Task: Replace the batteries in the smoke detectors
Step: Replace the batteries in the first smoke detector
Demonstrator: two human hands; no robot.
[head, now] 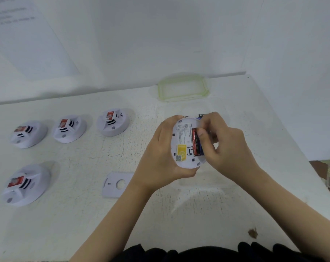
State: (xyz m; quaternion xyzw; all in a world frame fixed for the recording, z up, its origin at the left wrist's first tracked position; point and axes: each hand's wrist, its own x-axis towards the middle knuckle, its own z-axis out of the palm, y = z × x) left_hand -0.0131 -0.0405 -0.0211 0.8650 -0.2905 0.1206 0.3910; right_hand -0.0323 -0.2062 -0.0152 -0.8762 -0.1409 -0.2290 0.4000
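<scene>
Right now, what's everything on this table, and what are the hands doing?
smoke detectors: four, white with red labels, table's left side.
held detector: one, white, back facing up, mid-table.
fitted batteries: two seen, red and blue, in its compartment.
loose batteries: count unclear, dark, behind the hands.
cover plate: one, white, beside left forearm.
lid: one, clear with green rim, far edge.
table: one, white, underneath.
left hand: one, grips held detector.
right hand: one, pinches the fitted batteries.

Scuffed white table (80, 224) against pale wall (160, 35); printed sheet (24, 38) upper left.
</scene>
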